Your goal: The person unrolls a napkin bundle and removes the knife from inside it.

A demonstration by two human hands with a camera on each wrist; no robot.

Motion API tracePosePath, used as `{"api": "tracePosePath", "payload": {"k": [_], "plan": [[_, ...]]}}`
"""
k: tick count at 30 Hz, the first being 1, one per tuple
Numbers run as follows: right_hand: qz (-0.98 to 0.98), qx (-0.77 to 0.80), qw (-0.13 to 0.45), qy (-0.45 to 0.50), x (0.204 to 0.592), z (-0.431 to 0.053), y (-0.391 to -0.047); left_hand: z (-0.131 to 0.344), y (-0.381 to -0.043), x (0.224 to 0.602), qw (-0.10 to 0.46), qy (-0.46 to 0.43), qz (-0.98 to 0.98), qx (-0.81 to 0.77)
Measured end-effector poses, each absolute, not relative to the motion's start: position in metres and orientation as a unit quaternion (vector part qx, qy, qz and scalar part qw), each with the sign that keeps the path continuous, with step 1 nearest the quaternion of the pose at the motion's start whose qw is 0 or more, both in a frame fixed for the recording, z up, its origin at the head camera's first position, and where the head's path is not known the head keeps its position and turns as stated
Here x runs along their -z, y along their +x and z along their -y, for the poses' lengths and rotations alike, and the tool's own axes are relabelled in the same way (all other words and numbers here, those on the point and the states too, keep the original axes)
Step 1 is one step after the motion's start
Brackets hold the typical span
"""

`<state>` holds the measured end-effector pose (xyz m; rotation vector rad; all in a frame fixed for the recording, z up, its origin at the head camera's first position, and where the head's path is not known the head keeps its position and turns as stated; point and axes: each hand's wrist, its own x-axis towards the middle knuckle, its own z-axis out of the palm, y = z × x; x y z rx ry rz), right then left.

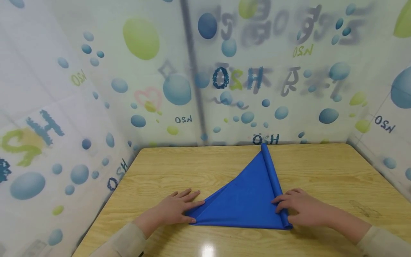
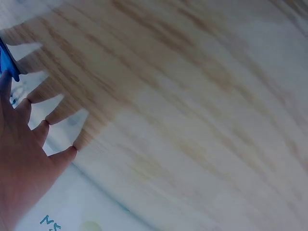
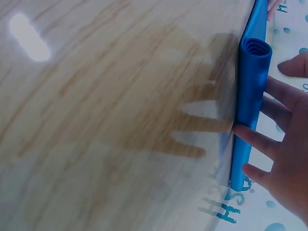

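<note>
A blue cloth (image 1: 239,203) lies on the table as a rough triangle, its right side wound into a tube. That rolled edge (image 1: 271,169) runs from the table's far edge towards me, and the right wrist view shows spiral layers at the roll's end (image 3: 256,47). At the left corner of the cloth, my left hand (image 1: 171,208) rests with fingers spread, thumb and index finger touching the fabric. My right hand (image 1: 303,207) lies over the near part of the roll, its fingertips on it. In the right wrist view the thumb stands apart from the roll.
The wooden table (image 1: 179,164) extends around the cloth on all sides. A pale curtain (image 1: 154,71) printed with blue and green dots and lettering hangs behind the table and along both sides.
</note>
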<state>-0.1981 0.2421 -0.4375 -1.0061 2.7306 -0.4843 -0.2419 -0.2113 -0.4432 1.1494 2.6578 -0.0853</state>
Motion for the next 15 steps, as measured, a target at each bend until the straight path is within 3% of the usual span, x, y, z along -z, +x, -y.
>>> {"api": "tracePosePath", "payload": {"k": [10, 15], "plan": [[-0.928, 0.134, 0.032, -0.347, 0.4386, -0.2441, -0.1957, 0.2120, -0.2419, 0.4437, 0.119, 0.396, -0.910, 0.030], [-0.931, 0.138, 0.026, -0.338, 0.4398, -0.2458, -0.1940, 0.2137, -0.2416, 0.4422, 0.125, 0.395, -0.910, 0.025]]}}
